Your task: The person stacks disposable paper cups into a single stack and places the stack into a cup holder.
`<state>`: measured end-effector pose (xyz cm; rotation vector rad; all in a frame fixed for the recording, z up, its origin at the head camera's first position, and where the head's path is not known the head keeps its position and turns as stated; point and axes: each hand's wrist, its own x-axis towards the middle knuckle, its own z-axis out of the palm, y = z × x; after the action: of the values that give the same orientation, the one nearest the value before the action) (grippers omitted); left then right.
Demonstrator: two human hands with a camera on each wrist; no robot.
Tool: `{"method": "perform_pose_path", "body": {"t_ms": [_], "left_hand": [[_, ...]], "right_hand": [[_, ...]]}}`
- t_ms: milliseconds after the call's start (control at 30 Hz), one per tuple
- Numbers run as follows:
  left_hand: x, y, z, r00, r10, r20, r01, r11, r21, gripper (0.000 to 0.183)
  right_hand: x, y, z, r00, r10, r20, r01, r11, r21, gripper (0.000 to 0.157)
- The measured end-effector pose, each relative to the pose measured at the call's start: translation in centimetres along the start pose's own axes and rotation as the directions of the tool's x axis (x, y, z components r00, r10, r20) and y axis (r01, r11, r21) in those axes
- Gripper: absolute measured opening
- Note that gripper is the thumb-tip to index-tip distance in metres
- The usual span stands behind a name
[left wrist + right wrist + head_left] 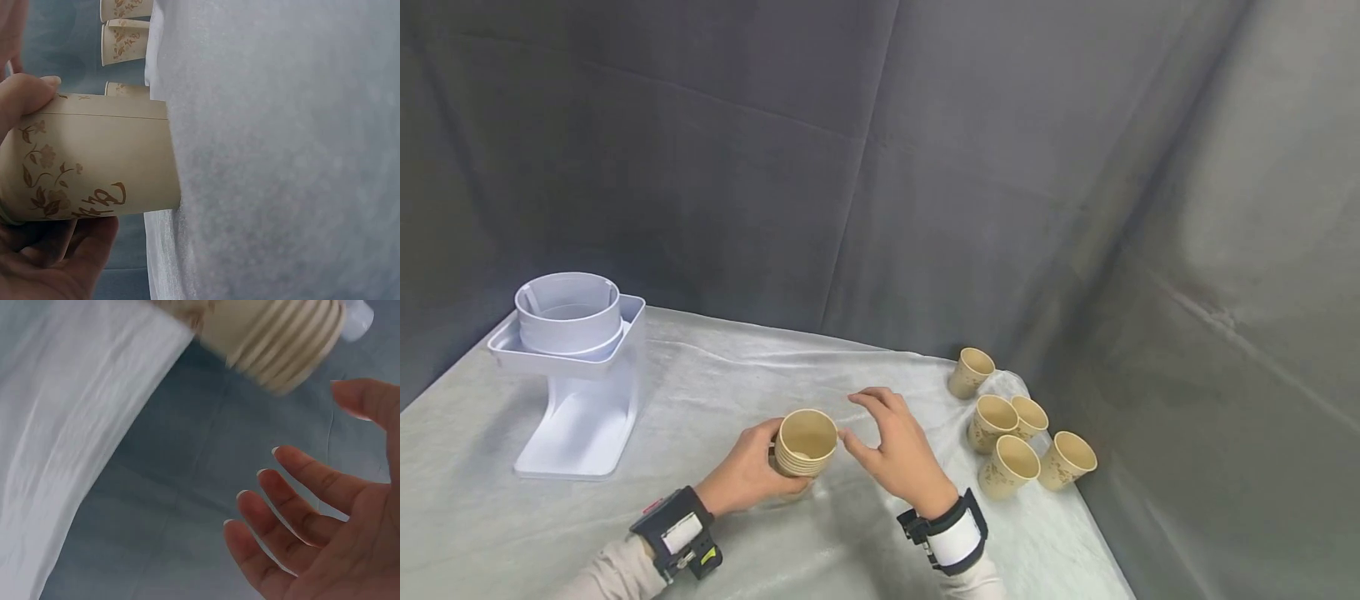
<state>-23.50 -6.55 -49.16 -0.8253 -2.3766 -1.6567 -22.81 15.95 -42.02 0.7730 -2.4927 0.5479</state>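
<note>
Left hand (748, 472) grips cup stack (806, 450) around its side, likely leaving the top free; right hand (898, 450) empty, fingers parted.

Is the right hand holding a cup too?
No, the right hand holds nothing, with a gap between it and the stacked cups.

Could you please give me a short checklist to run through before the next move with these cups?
1. Left hand grips the cup stack: ok, fingers and thumb are around its side.
2. Right hand is free: ok, it holds nothing and its fingers are apart, near the stack.
3. Stack's open end faces up: ok, the rim shows in the head view.
4. Stack rests on the cloth: cannot tell, its base is hidden in the head view.
5. All cups are nested: not ok, five loose cups stand at the right.
</note>
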Motion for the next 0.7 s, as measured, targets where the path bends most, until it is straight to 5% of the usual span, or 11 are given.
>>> {"method": "perform_pose_path", "body": {"t_ms": [200, 367, 533, 700], "left_hand": [[0.1, -0.2, 0.1, 1.000, -0.014, -0.009, 0.014, 1.000, 0.020, 0.071], [0.1, -0.2, 0.0, 0.999, -0.035, -0.004, 0.035, 0.999, 0.015, 0.072], [0.1, -0.4, 0.0, 0.999, -0.039, 0.005, 0.039, 0.999, 0.008, 0.073], [0.2, -0.4, 0.0, 0.999, -0.035, 0.002, 0.035, 0.999, 0.000, 0.073]], "right_hand": [[-1.0, 3.6, -2.5, 0.984, 0.134, -0.117, -0.143, 0.987, -0.071, 0.043], [-2.5, 7.1, -4.9, 0.930, 0.306, -0.202, -0.332, 0.937, -0.106, 0.051], [-4.4, 10.2, -6.6, 0.875, 0.442, -0.196, -0.467, 0.877, -0.108, 0.059], [-6.3, 12.2, -7.3, 0.824, 0.506, -0.255, -0.551, 0.821, -0.150, 0.059]]}}
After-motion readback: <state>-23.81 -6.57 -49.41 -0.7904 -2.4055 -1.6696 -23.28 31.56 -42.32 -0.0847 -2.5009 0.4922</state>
